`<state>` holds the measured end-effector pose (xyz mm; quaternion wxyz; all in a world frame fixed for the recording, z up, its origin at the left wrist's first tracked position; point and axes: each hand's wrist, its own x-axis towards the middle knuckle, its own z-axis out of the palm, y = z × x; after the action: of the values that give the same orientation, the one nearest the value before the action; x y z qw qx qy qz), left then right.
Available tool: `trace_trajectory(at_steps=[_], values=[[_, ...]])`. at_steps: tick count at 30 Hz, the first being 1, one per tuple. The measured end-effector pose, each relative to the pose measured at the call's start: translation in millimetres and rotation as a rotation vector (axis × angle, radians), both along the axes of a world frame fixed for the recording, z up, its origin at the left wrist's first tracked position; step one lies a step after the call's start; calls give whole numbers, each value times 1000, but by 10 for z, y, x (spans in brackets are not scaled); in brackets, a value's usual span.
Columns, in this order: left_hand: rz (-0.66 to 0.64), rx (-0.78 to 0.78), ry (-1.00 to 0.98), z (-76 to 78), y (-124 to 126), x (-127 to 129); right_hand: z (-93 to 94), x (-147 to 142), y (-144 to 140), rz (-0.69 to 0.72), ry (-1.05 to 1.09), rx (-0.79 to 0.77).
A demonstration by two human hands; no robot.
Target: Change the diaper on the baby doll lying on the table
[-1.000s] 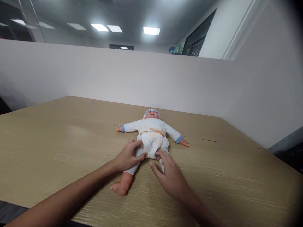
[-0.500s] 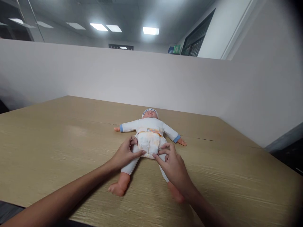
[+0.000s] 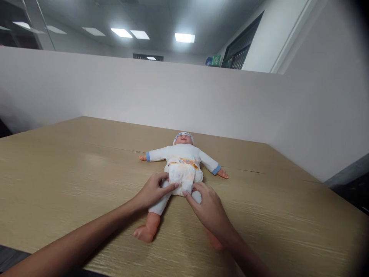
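Observation:
A baby doll [image 3: 183,151] in a white outfit with blue cuffs and a printed headband lies on its back, arms spread, feet toward me. Around its hips is a white diaper [image 3: 181,175] with an orange patterned waistband. My left hand [image 3: 154,190] grips the diaper's left leg edge, thumb on the front and fingers curled at the side. On the other side my right hand [image 3: 208,202] pinches the right leg edge between thumb and fingers. My right hand and forearm hide much of the doll's leg there.
The doll lies on a wide wooden table [image 3: 86,173] with thin seams in its top. A white partition wall [image 3: 129,92] stands behind the table, and another wall [image 3: 323,115] rises at the right.
My right hand has moved slightly down and its fingers have closed in along the diaper's leg edge. The left fingers have drawn in a little, and the diaper's lower edge sits slightly lower.

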<state>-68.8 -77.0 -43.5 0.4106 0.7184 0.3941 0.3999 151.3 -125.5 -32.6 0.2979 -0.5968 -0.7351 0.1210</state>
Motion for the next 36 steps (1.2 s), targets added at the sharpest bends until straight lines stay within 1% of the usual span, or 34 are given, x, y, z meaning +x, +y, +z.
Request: trace_trajectory(at_steps=[3, 7, 10, 12, 14, 16, 17, 19, 22, 25, 27, 28, 30, 32, 34, 36], values=[[-41, -106, -79, -1, 19, 3, -33, -14, 18, -13, -12, 26], [-80, -302, -222, 14, 29, -33, -17, 28, 17, -14, 144, 31], [-120, -401, -301, 70, 15, -65, 1, 70, 11, -68, 190, 5], [-138, -416, -299, 103, 14, -75, 6, 93, 21, -95, 217, -52], [-137, -399, -274, 115, 27, -76, 6, 108, 39, -95, 246, -112], [-131, -373, -248, 111, 46, -69, -1, 114, 51, -93, 257, -139], [-132, -361, -242, 105, 53, -65, -7, 114, 48, -100, 255, -128], [-138, -337, -237, 94, 50, -67, -23, 111, 11, -111, 240, -59], [-106, -287, -185, 69, 6, -128, -37, 137, -106, -84, 205, 98], [-3, -210, -80, 22, -22, -289, -13, 266, -201, -21, 151, 167], [80, -102, 13, -12, 38, -428, 18, 429, -165, 17, 119, 185], [114, -19, 70, -28, 106, -492, 31, 527, -99, 22, 103, 203], [167, 192, 199, -56, 326, -579, 42, 732, 141, -11, 42, 266], [221, 387, 352, -85, 635, -586, 23, 903, 496, -92, -79, 352], [281, 482, 525, -121, 968, -522, -30, 1001, 889, -174, -225, 391], [306, 493, 642, -170, 1251, -432, -120, 1021, 1222, -198, -306, 356]])
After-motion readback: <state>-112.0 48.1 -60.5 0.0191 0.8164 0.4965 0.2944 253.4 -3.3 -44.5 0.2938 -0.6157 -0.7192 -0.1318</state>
